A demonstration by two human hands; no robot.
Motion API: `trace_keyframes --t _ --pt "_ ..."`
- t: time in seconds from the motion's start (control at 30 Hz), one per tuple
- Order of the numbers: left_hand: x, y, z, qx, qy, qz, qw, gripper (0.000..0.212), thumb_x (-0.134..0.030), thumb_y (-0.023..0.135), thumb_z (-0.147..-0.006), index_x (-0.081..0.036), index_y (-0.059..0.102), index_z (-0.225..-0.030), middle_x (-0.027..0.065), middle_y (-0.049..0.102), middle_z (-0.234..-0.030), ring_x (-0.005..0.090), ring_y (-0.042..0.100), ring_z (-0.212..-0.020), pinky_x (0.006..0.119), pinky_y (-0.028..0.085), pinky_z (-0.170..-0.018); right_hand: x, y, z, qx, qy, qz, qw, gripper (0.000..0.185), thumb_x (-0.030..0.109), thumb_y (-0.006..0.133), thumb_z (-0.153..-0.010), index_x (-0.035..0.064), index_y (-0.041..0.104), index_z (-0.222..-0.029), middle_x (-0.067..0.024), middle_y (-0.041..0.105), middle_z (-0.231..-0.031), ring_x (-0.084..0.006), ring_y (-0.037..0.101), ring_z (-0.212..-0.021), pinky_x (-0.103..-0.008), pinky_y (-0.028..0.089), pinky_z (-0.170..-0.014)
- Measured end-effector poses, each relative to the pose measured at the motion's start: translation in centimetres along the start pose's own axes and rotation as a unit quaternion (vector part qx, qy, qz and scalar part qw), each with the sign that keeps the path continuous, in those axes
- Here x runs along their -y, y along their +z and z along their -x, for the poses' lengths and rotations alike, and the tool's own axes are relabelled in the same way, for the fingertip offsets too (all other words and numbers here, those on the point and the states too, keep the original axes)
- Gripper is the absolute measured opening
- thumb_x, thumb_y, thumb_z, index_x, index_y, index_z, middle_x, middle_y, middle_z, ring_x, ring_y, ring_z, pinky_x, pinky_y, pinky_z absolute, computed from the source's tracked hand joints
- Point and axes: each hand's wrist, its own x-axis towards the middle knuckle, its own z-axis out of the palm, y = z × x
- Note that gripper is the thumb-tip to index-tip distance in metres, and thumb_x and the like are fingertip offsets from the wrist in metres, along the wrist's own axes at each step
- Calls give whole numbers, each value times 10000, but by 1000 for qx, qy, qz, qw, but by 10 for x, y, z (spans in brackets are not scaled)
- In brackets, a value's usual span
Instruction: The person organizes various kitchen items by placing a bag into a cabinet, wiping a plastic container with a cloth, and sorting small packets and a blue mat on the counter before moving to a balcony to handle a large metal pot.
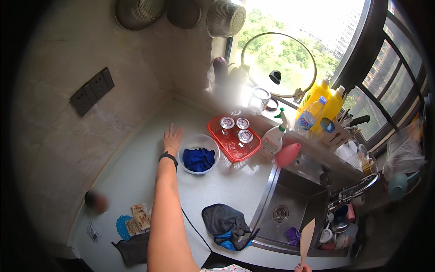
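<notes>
My left hand reaches over the pale countertop, fingers spread, with nothing in it. Just right of it stands a clear plastic bowl with a crumpled dark blue cloth inside. Whether the hand touches the bowl's rim or the counter, I cannot tell. At the bottom right edge, my right hand is partly in view and grips a pale, wooden-looking spatula, blade up, in front of the sink's near edge. A red plastic basket beyond the bowl holds several upturned stemmed glasses.
A steel sink with a purple cloth lies right, under a chrome faucet. Grey-and-blue cloths rest at the counter's front. A spray bottle, pink bottle and yellow bottles line the window side. Small packets lie left.
</notes>
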Motion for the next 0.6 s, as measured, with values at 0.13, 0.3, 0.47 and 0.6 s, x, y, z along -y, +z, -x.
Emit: trace_keyframes --t 0.13,0.3,0.47,0.6 --pt "-6 9 6 -8 8 46 999 446 -138 344 -866 -205 370 -1306 -41 288 -1395 281 150 -1323 519 254 -988 1 4 -2 9 18 21 1000 203 115 585 -814 -13 599 -971 -15 552 -684 -80 482 -570 -215 394 -509" --pt "-19 -90 40 156 -44 17 987 475 -308 542 -787 -99 468 -1206 124 307 -1371 322 212 -1285 537 262 -964 14 12 -6 19 -21 106 994 229 149 591 -819 -10 598 -983 -38 567 -749 -113 509 -643 -252 417 -568" --pt "14 -80 113 170 -94 39 980 716 -455 642 -698 -62 397 -1244 235 309 -1339 394 250 -1251 548 299 -937 7 13 -15 47 -4 87 995 240 176 611 -816 -8 590 -969 -34 553 -775 -123 500 -680 -258 417 -614" --pt "26 -87 142 233 -134 57 961 807 -435 616 -732 -64 237 -1340 314 281 -1316 457 268 -1223 546 356 -901 -10 8 -19 48 25 -14 998 247 170 623 -811 -15 577 -968 -28 543 -764 -100 486 -657 -230 405 -589"
